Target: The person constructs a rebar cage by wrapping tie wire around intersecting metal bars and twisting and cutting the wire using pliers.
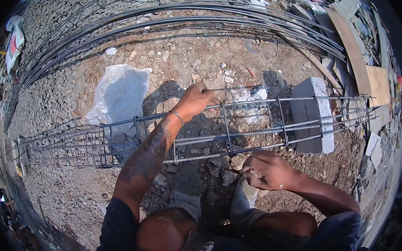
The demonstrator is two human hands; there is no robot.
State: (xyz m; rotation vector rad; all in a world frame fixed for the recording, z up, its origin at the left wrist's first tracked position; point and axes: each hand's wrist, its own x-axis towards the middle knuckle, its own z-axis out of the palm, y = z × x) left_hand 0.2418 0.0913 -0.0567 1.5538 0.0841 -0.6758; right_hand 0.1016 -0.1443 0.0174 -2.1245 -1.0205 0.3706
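Observation:
A long cage of steel rebar (257, 133) with square stirrups (226, 124) lies across the ground before me, its right part over a concrete block (311, 116). My left hand (197, 98) is at the far top bar, beside a stirrup corner, with its fingers closed around a thin wire (195, 70) that sticks up beyond it. My right hand (266, 169) is just on my side of the near bar, right of the same stirrup's lower corner. Its fingers are curled together near that corner; what they hold is too small and dark to tell.
A bundle of long rebars (181, 10) curves across the far side. A clear plastic bag (120, 94) lies beyond the cage, left of my left hand. Gravel (47, 95) covers the left ground. Wooden boards (352, 49) and rubble are piled at the right. My feet stand close to the cage.

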